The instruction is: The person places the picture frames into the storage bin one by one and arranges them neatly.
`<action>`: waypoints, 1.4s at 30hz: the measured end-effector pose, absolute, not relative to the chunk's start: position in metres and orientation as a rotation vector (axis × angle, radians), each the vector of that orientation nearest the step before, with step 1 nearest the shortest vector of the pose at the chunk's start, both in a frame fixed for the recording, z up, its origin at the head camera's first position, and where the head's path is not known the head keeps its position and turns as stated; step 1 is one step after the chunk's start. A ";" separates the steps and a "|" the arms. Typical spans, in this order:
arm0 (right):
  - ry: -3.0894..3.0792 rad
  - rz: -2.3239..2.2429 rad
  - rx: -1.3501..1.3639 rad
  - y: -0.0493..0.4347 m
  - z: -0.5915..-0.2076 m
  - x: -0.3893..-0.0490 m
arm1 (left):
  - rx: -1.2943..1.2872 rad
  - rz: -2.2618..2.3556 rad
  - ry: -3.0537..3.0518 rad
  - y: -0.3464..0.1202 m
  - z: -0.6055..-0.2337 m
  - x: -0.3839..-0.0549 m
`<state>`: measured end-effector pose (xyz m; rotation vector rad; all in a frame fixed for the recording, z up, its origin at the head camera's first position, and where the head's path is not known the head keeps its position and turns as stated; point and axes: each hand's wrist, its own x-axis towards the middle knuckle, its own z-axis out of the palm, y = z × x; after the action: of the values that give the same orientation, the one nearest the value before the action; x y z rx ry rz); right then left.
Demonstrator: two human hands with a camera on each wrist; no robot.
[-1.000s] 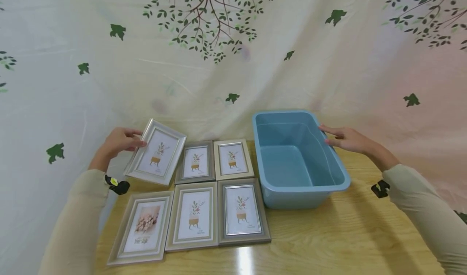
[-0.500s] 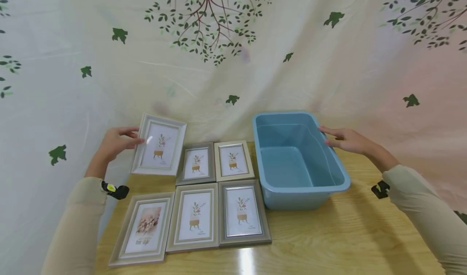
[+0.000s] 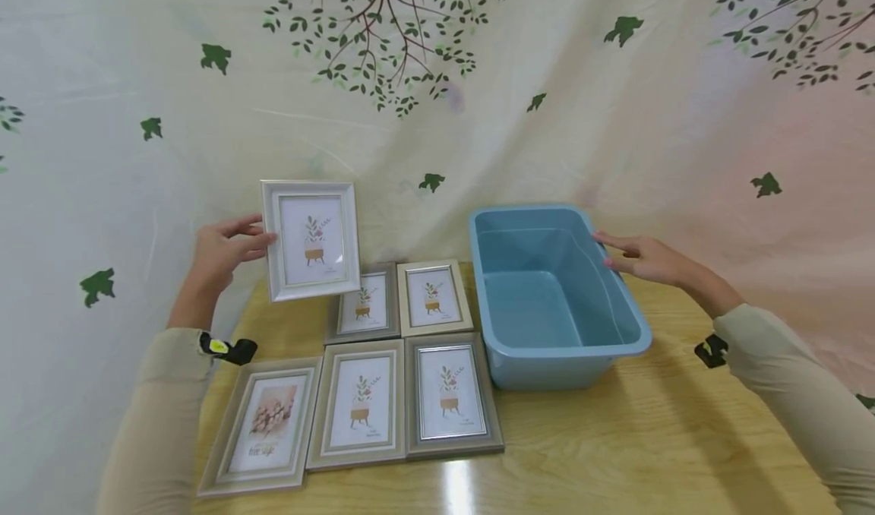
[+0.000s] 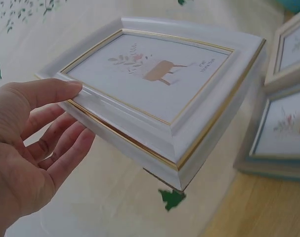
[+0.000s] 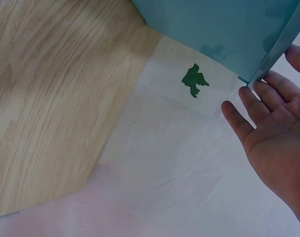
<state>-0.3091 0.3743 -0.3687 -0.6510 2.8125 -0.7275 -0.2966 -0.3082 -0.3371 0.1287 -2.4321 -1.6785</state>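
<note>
A white picture frame (image 3: pixel 311 241) with a plant-pot print hangs raised and upright in the head view. My left hand (image 3: pixel 229 255) pinches its left edge. In the left wrist view, the thumb lies on the front of the white frame (image 4: pixel 189 106) and the other fingers are behind it. A light blue plastic tub (image 3: pixel 560 352) stands on the table at the right. My right hand (image 3: pixel 645 260) touches the tub's right rim with its fingers fairly straight. In the right wrist view, the fingertips of the right hand (image 5: pixel 278 118) meet the edge of the blue tub (image 5: pixel 224 29).
Several picture frames lie flat on the wooden table (image 3: pixel 588 454): a beige one (image 3: pixel 437 257) and a grey one (image 3: pixel 393 302) at the back, and a flower-photo frame (image 3: pixel 263 424), a champagne frame (image 3: pixel 358 405) and a dark grey frame (image 3: pixel 451 401) in front. A leaf-printed cloth (image 3: pixel 437 143) hangs behind.
My left hand has lifted the white picture frame and turned it from tilted to upright, moving it slightly right; it now partly covers the grey frame. The right hand stays on the tub's rim.
</note>
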 end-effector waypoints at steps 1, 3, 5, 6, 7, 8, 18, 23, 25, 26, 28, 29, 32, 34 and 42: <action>2.816 -0.721 -0.652 0.374 -0.368 -0.309 | 0.120 -1.688 -2.412 -0.303 -0.335 -0.297; 2.824 -0.709 -0.659 0.373 -0.368 -0.309 | 0.099 -1.700 -2.375 -0.292 -0.331 -0.298; 2.828 -0.705 -0.665 0.373 -0.368 -0.309 | 0.075 -1.697 -2.358 -0.281 -0.327 -0.299; 2.828 -0.707 -0.666 0.372 -0.368 -0.309 | 0.060 -1.707 -2.343 -0.275 -0.325 -0.300; 2.830 -0.705 -0.664 0.372 -0.368 -0.309 | 0.047 -1.717 -2.329 -0.269 -0.324 -0.301; 2.830 -0.704 -0.666 0.372 -0.369 -0.310 | 0.034 -1.740 -2.308 -0.262 -0.322 -0.302; 2.815 -0.719 -0.661 0.372 -0.366 -0.315 | -0.129 -1.995 -2.098 -0.197 -0.309 -0.321; 2.781 -0.702 -0.634 0.372 -0.361 -0.315 | -0.181 -2.025 -2.099 -0.166 -0.308 -0.332; 2.771 -0.688 -0.618 0.371 -0.359 -0.315 | -0.199 -2.047 -2.090 -0.155 -0.309 -0.336; 2.767 -0.680 -0.611 0.370 -0.359 -0.315 | -0.208 -2.059 -2.085 -0.150 -0.309 -0.338; 2.760 -0.661 -0.608 0.370 -0.358 -0.316 | -0.229 -2.085 -2.063 -0.139 -0.309 -0.341; 2.758 -0.658 -0.606 0.369 -0.357 -0.315 | -0.243 -2.093 -2.052 -0.134 -0.309 -0.342; 2.749 -0.660 -0.614 0.368 -0.356 -0.315 | -0.274 -2.104 -2.022 -0.117 -0.308 -0.346; 2.748 -0.658 -0.614 0.369 -0.355 -0.314 | -0.282 -2.115 -1.996 -0.106 -0.307 -0.348; 2.744 -0.649 -0.620 0.367 -0.351 -0.314 | -0.251 -2.150 -1.941 -0.070 -0.306 -0.359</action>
<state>-0.3143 0.3668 -0.3513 -0.6200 2.7444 -0.6491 -0.3586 -0.0697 -0.3059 -0.2512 -1.9415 -2.1496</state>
